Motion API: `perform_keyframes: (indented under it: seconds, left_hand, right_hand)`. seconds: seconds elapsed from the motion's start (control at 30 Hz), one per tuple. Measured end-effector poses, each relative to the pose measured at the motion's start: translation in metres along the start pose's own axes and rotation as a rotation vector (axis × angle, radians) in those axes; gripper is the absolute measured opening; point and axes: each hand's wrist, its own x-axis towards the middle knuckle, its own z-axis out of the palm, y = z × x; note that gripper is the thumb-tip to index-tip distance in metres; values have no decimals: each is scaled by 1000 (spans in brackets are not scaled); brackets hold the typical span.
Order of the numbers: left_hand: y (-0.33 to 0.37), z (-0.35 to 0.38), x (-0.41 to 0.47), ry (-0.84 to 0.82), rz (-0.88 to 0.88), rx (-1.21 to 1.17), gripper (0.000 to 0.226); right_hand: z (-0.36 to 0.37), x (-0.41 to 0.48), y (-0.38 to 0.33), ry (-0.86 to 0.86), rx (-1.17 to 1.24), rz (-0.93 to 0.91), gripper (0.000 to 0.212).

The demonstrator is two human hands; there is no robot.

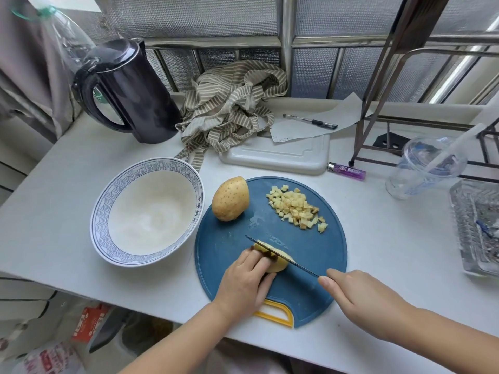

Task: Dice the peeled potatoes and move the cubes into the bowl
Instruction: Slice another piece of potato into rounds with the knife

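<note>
Near the front edge of the cutting board (318,255), left hand (243,284) pins a potato piece (278,266) under curled fingers; right hand (359,300) grips the knife (302,267), mid-slice. Cubes (295,209) piled at the board's back; next, likely crosswise cuts.

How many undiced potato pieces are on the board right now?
2. One large potato sits at the blue board's far-left side, near the bowl; one piece lies under the left hand, knife across it. More could be hidden beneath that hand.

Cannot see handle of knife (282,257) within right hand (359,300), nor part of potato half (278,267) under left hand (243,284); at 3 o'clock, glass tray (475,228) cropped by edge
</note>
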Motion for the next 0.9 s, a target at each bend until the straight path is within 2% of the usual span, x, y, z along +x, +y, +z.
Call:
perform_keyframes:
  seconds: [0.9]
  left_hand:
    - [0,1,-1,17,-26,-51,19]
  right_hand:
    - [11,33,-7,52,18,-48,45]
